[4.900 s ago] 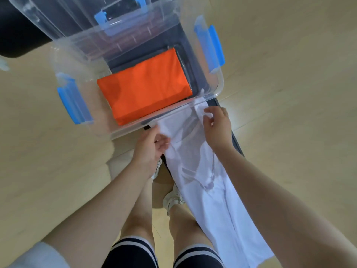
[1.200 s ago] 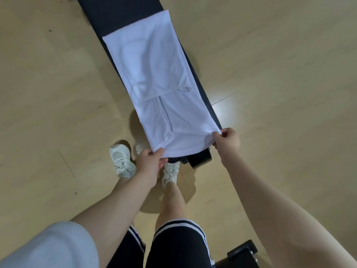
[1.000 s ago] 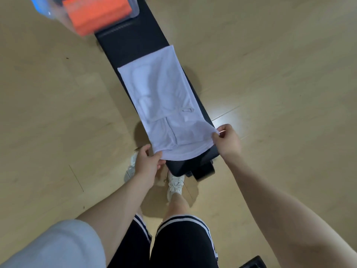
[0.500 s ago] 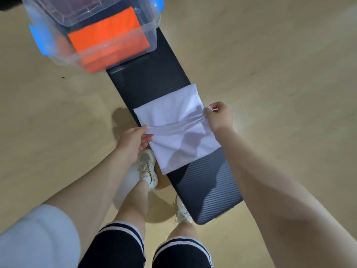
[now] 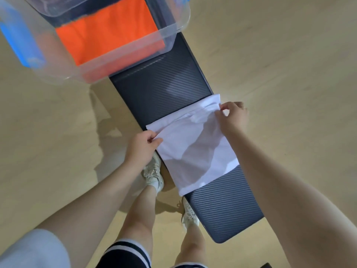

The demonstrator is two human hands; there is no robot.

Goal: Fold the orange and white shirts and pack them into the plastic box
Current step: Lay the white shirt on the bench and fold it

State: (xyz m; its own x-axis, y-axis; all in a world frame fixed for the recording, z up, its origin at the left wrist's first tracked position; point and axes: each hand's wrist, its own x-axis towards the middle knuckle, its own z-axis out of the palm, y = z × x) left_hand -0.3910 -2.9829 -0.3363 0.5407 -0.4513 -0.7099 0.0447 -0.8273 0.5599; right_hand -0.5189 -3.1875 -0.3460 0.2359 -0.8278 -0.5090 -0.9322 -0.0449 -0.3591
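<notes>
White shirt [image 5: 195, 149]: folded to a rough rectangle, lying across the middle of the dark ribbed bench [image 5: 160, 89], near edge hanging slightly past the bench's left side; surface rumpled, top layer lifted at the far edge.

Left hand [image 5: 142, 147]: at the shirt's far-left corner, thumb and fingers pinching the cloth edge.

Right hand [image 5: 234, 117]: at the far-right corner, fingertips pinching the top layer of the same shirt, just off the bench's right edge.

Orange shirt [image 5: 110, 29]: folded flat, inside the clear plastic box [image 5: 168, 35].

Plastic box: set on the far end of the bench, well apart from the white shirt, bare bench between; blue latch [image 5: 21, 43] on its left side; lid off.

Bench: long, narrow, running diagonally from upper left to lower right, on a pale wooden floor [image 5: 289, 55].

Also in view: two legs in dark shorts with white stripes, light sneakers [image 5: 153, 175] beside the bench's left edge.
</notes>
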